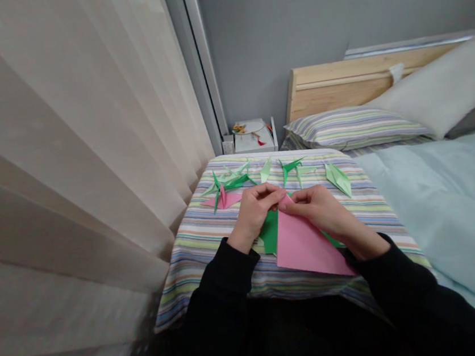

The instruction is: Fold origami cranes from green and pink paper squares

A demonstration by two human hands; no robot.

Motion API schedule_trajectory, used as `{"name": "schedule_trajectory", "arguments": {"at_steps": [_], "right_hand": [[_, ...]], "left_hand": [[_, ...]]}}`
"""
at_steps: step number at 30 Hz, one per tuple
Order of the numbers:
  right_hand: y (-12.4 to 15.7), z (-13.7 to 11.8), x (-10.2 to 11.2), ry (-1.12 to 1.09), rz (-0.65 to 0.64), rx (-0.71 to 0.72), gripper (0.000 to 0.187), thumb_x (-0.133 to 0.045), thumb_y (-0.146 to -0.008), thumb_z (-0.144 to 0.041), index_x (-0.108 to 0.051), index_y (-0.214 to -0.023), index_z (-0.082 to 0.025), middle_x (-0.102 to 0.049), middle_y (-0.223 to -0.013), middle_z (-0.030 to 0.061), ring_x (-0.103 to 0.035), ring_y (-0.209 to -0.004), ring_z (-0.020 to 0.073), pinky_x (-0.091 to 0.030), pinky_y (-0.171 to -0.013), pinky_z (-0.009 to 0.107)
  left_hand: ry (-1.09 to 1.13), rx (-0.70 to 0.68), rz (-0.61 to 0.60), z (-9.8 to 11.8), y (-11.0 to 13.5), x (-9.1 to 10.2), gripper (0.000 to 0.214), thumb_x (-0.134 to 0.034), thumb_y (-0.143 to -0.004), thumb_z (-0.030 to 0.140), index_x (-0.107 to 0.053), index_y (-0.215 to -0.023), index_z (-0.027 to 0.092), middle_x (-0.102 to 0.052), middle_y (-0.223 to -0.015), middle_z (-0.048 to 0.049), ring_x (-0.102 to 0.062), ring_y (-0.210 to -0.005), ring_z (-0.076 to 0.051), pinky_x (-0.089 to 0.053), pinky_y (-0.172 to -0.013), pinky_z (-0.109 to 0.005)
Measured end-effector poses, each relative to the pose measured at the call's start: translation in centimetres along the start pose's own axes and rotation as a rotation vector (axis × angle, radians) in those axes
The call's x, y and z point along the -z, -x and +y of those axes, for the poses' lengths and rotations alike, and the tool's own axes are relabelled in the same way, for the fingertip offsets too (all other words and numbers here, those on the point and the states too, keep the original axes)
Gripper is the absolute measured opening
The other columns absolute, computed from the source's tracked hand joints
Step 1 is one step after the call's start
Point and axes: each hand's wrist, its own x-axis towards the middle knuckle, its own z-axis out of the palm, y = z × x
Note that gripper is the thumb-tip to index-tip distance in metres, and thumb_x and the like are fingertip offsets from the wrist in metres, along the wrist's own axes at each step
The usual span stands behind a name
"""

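Between my two hands a sheet of pink origami paper (305, 244), folded to a triangle, hangs with its point upward and its wide edge toward me. My left hand (260, 207) pinches it at the top corner. Right beside it, my right hand (318, 206) grips the same corner, thumb on the near face. Green paper (270, 232) lies beneath, partly covered by the pink sheet and my hands. Folded paper cranes lie beyond: a pink one (222, 198) on the left, a dark green one (290, 169) behind my hands.
A striped cloth (202, 245) covers the table. Light green folded pieces (339, 179) lie toward its far side. A pale curtain (86, 132) hangs close on the left. The bed (450, 199) adjoins on the right, and a small white stand (254, 136) is behind the table.
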Motion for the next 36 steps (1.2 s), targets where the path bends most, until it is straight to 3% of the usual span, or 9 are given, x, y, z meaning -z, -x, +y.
{"name": "schedule_trajectory", "arguments": {"at_steps": [8, 14, 28, 36], "right_hand": [[-0.23, -0.31, 0.0, -0.057, 0.073, 0.099, 0.029, -0.076, -0.076, -0.044, -0.076, -0.073, -0.015, -0.067, -0.067, 0.0022, -0.047, -0.06, 0.0122, -0.033, -0.055, 0.027], [-0.39, -0.19, -0.17, -0.054, 0.078, 0.085, 0.031, -0.075, -0.076, -0.045, -0.073, -0.068, -0.015, -0.059, -0.06, -0.0006, -0.04, -0.057, 0.0104, -0.028, -0.054, 0.027], [-0.6, -0.76, -0.14, -0.075, 0.116, 0.114, 0.028, -0.074, -0.075, -0.041, -0.071, -0.066, -0.015, -0.051, -0.057, -0.0026, -0.037, -0.056, 0.0103, -0.03, -0.056, 0.029], [-0.29, 0.03, -0.14, 0.025, 0.096, 0.058, 0.032, -0.072, -0.075, -0.045, -0.073, -0.067, -0.015, -0.056, -0.06, 0.0, -0.037, -0.055, 0.0109, -0.026, -0.053, 0.029]], "left_hand": [[0.028, 0.009, -0.011, 0.07, -0.04, -0.03, 0.017, -0.084, -0.069, 0.027, -0.072, -0.065, 0.015, -0.066, -0.062, 0.0004, -0.048, -0.056, -0.009, -0.034, -0.057, -0.025], [0.037, 0.013, 0.044, -0.05, -0.09, 0.01, 0.02, -0.085, -0.07, 0.031, -0.073, -0.068, 0.015, -0.064, -0.061, 0.0006, -0.046, -0.054, -0.008, -0.033, -0.055, -0.025], [-0.015, -0.001, 0.033, -0.11, -0.03, -0.03, 0.02, -0.083, -0.07, 0.032, -0.073, -0.068, 0.015, -0.059, -0.057, 0.0025, -0.045, -0.052, -0.008, -0.031, -0.054, -0.025], [-0.002, -0.045, 0.234, -0.29, -0.31, 0.24, 0.017, -0.081, -0.069, 0.03, -0.072, -0.067, 0.016, -0.056, -0.055, 0.0037, -0.042, -0.051, -0.007, -0.031, -0.054, -0.025]]}}
